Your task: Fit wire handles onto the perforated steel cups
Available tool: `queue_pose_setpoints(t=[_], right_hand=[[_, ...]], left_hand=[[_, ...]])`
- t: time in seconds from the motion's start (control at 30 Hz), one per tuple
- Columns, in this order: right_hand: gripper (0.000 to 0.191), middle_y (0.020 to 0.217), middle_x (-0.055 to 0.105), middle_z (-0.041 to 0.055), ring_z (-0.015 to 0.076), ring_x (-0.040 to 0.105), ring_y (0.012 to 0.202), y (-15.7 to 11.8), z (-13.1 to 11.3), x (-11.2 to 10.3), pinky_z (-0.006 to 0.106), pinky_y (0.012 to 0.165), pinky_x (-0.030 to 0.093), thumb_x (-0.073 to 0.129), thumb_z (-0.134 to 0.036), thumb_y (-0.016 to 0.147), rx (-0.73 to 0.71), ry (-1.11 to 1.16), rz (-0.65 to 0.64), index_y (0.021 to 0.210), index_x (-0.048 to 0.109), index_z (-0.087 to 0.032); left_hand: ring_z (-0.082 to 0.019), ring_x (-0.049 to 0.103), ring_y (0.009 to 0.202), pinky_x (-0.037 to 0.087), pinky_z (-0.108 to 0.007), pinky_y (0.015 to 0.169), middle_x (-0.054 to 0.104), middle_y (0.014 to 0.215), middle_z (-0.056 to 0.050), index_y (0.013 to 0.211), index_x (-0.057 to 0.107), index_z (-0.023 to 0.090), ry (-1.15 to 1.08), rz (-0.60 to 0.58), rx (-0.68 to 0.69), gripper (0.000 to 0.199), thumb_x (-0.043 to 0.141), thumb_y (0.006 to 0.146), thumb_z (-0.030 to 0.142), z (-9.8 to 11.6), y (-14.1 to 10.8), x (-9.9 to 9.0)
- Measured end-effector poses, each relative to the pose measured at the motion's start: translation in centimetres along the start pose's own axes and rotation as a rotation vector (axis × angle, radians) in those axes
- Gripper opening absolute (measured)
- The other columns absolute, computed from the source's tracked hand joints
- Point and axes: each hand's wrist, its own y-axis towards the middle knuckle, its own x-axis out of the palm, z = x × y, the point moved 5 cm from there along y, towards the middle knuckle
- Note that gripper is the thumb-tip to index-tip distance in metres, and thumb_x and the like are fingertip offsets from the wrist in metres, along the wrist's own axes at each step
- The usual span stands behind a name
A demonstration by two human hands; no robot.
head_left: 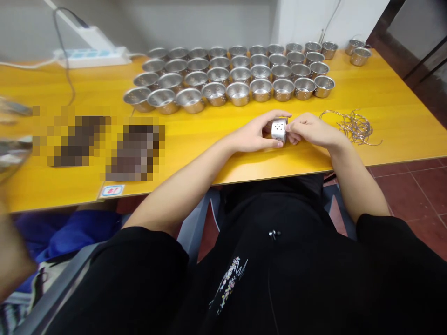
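- One yellow counter, spanning the view.
- Four rough rows of metal cups on its far half, mouths up; two more cups apart near the far right corner.
- Power strip, white, at the back left.
- Left hand: curled around one perforated cup, thumb and fingers on opposite sides.
- Right hand: fingers bunched at that cup's rim; cannot tell what they pinch.
- Wire tangle, thin, just beyond the right wrist.
- Perforated cup: between both hands, near the front edge, tipped sideways, mouth toward the right hand.
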Motion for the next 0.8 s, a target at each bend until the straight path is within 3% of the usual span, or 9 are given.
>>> queue_pose_setpoints(t=[0.1,0.2,0.3,0.37,0.5,0.63,0.8], right_hand=[[0.062,0.064,0.073,0.0047,0.0153,0.061,0.063,0.0,-0.1,0.0,0.028,0.064,0.047,0.08,-0.044,0.117,-0.021,-0.002,-0.013,0.061,0.064,-0.024],[0.072,0.066,0.073,0.0047,0.0158,0.064,0.065,0.0,-0.1,0.2,0.028,0.064,0.051,0.085,-0.067,0.122,-0.019,0.036,-0.057,0.067,0.071,-0.023],[0.082,0.073,0.076,0.0047,0.016,0.07,0.068,0.1,0.1,0.4,0.027,0.068,0.06,0.09,-0.093,0.115,-0.031,0.093,-0.123,0.077,0.079,-0.021],[0.085,0.081,0.081,0.0059,0.0162,0.075,0.072,0.1,0.3,0.5,0.026,0.072,0.066,0.092,-0.102,0.108,-0.042,0.127,-0.146,0.086,0.082,-0.02],[0.085,0.093,0.088,0.0092,0.0178,0.082,0.082,0.3,0.9,0.5,0.026,0.08,0.073,0.095,-0.102,0.104,-0.042,0.137,-0.173,0.097,0.086,-0.019],[0.085,0.088,0.087,0.0077,0.0165,0.082,0.075,0.5,1.2,0.6,0.024,0.074,0.072,0.093,-0.103,0.106,-0.061,0.125,-0.147,0.095,0.084,-0.019],[0.081,0.08,0.084,0.0057,0.016,0.079,0.068,0.7,1.3,0.6,0.025,0.068,0.069,0.094,-0.099,0.109,-0.067,0.129,-0.128,0.095,0.082,-0.02]], left_hand=[[-0.037,0.09,0.133,0.075,-0.049,0.116,0.088,0.158,-0.02,0.167,0.074,0.026,0.014,0.006,0.006,0.111,0.12,0.08,0.077,-0.1,0.1,-0.2],[-0.036,0.09,0.132,0.074,-0.05,0.117,0.087,0.158,-0.02,0.167,0.073,0.025,0.019,0.006,0.015,0.11,0.119,0.081,0.077,-0.2,0.1,-0.3],[-0.035,0.089,0.128,0.073,-0.05,0.116,0.086,0.155,-0.019,0.17,0.071,0.026,0.039,-0.006,0.033,0.109,0.117,0.082,0.07,-0.5,-0.1,-0.4],[-0.035,0.087,0.129,0.072,-0.05,0.117,0.085,0.155,-0.018,0.171,0.07,0.026,0.081,-0.004,0.055,0.107,0.115,0.081,0.063,-0.7,-0.2,-0.6],[-0.038,0.083,0.141,0.07,-0.05,0.126,0.08,0.163,-0.018,0.171,0.07,0.025,0.163,0.019,0.092,0.105,0.11,0.079,0.056,-0.8,-0.5,-1.1],[-0.038,0.085,0.139,0.071,-0.051,0.124,0.082,0.159,-0.019,0.173,0.067,0.025,0.153,-0.014,0.092,0.11,0.112,0.084,0.07,-0.6,-0.6,-0.7],[-0.038,0.084,0.142,0.069,-0.052,0.13,0.082,0.159,-0.019,0.167,0.068,0.022,0.182,0.037,0.104,0.102,0.104,0.096,0.087,0.0,-0.2,0.0]])
